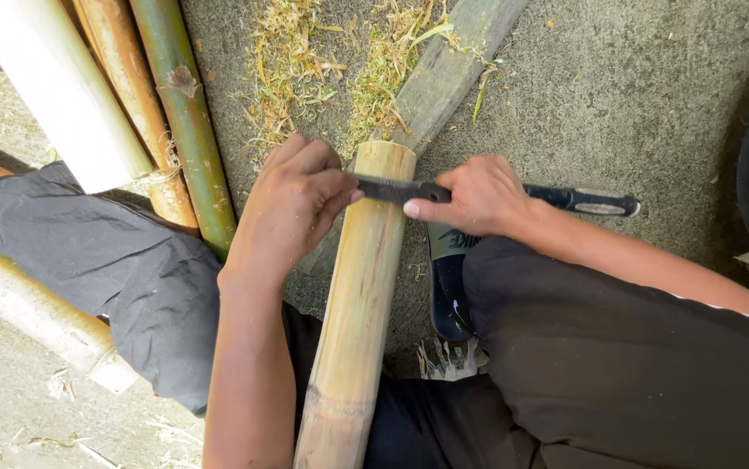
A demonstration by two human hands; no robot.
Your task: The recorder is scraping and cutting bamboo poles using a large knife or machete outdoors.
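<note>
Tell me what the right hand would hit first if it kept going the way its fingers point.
The right hand points left along the dark blade. Straight on, it would likely meet the bamboo pole first, then the left hand just beyond.

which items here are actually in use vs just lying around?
In use:
- left hand, on the blade's tip end
- right hand, gripping the knife
- pale bamboo pole under the blade

Lying about:
- green and brown bamboo poles
- shavings
- weathered plank
- black sandal
</note>
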